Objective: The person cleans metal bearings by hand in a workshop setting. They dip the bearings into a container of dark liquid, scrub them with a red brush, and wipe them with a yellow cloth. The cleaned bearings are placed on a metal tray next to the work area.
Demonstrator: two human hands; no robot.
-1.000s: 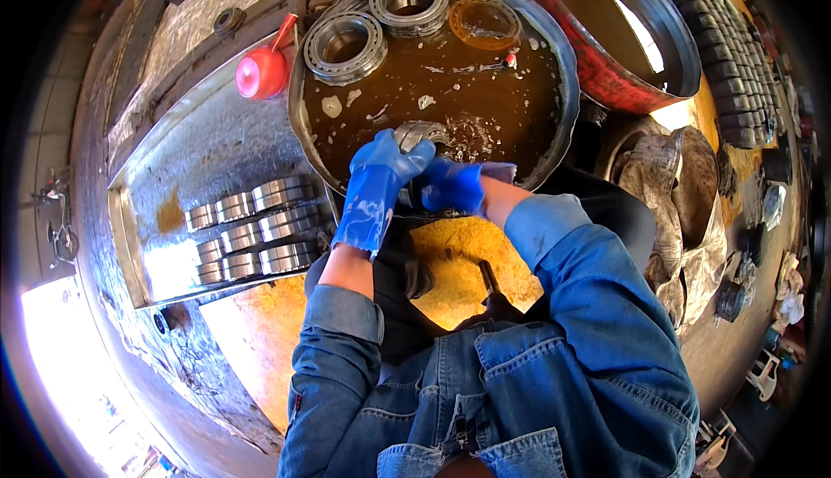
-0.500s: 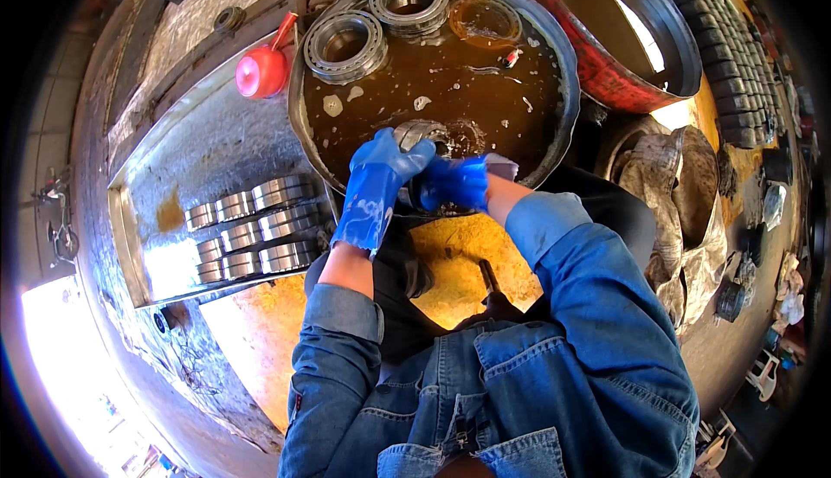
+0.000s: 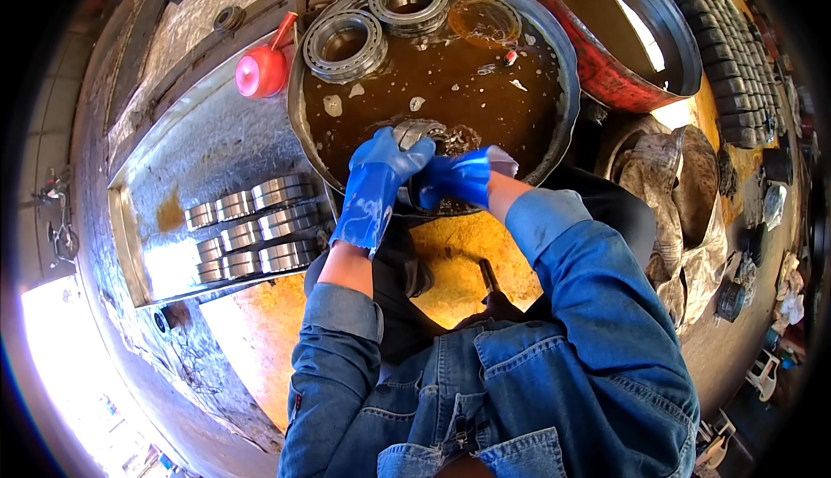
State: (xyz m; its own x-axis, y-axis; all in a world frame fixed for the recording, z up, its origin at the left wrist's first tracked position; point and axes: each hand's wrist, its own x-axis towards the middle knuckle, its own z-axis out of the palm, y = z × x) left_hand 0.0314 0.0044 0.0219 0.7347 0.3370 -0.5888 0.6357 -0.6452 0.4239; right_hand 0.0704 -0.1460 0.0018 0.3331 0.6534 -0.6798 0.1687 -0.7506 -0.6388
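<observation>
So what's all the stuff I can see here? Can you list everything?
round basin: one, dark metal, full of brown liquid, top middle
big bearing rings: two, silvery, at the basin's far-left edge
amber ring: one, beside them, in the liquid
metal part: one, grey, at the basin's near edge, under both hands
red oil can: one, left of the basin
metal tray: one, grey, left
small bearing rings: about nine, shiny, in rows in the tray
red tub: one, top right
tyre: one, black, far right
left hand: blue glove, on the metal part
right hand: blue glove, at the part
denim sleeves: two, blue, bottom
</observation>
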